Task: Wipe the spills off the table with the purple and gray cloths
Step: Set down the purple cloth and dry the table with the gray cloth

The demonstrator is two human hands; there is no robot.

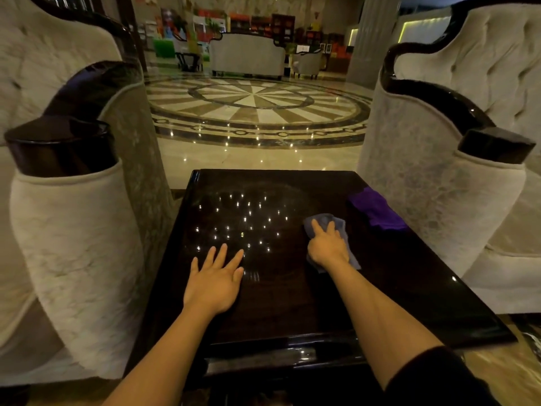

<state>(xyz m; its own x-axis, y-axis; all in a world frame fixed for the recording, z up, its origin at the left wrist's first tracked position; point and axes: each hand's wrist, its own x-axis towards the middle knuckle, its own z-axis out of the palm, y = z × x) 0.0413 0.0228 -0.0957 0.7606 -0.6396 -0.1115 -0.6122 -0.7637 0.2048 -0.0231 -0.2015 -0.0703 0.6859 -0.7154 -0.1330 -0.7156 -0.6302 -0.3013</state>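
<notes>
Fingers (317, 228) of right hand (328, 247) pressing gray cloth (339, 222), left hand (215, 276) flat on table (292, 303)

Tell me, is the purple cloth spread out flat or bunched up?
Loosely bunched. The purple cloth lies rumpled with uneven folds near the table's right edge, untouched by either hand.

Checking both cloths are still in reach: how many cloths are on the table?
2. The gray cloth lies under the right hand; the purple cloth lies untouched by the table's far right edge.
</notes>
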